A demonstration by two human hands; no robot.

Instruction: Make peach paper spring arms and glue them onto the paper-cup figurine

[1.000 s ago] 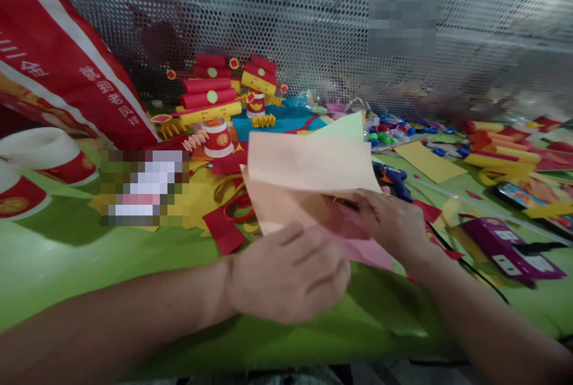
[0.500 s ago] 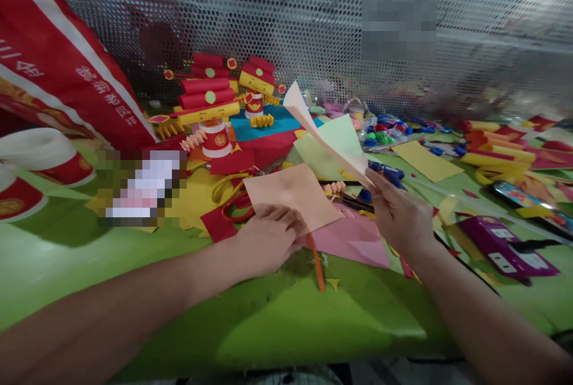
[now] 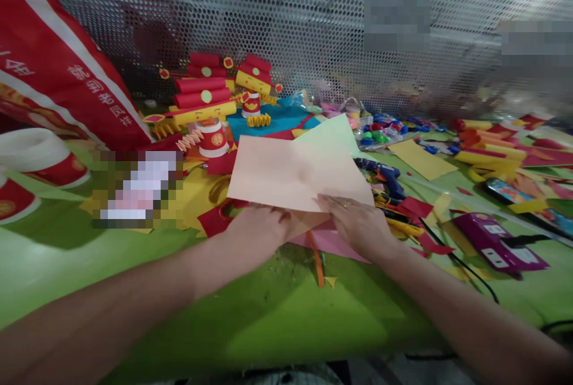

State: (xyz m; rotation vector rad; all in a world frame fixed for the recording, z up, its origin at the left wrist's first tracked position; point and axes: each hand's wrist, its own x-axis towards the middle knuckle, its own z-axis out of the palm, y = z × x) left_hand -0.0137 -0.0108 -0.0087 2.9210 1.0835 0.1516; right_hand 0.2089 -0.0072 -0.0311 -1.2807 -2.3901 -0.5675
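My right hand [image 3: 360, 224] grips the lower right edge of a pale peach sheet of paper [image 3: 273, 170], thumb and fingers pinching it. Under that sheet, a smaller peach paper square [image 3: 308, 224] shows only as a strip along the bottom. My left hand [image 3: 257, 230] has its curled fingers on the square's lower left edge, partly covered by the large sheet. Pink paper [image 3: 342, 245] lies beneath both, and an orange paper strip [image 3: 317, 262] sticks out toward me. Behind the sheet a light green paper [image 3: 333, 134] shows.
Paper figures on red cups [image 3: 212, 137] stand at the back, near a red bag [image 3: 89, 74]. White-and-red cups [image 3: 49, 155] and a blurred phone [image 3: 141, 185] are left. Right are a blue glue gun [image 3: 385, 173], a purple box with a cable [image 3: 499, 242] and paper scraps.
My right hand has swung the large peach sheet down and left, laying it over the smaller square. My left hand has stayed nearly in place; its fingertips are now partly covered.
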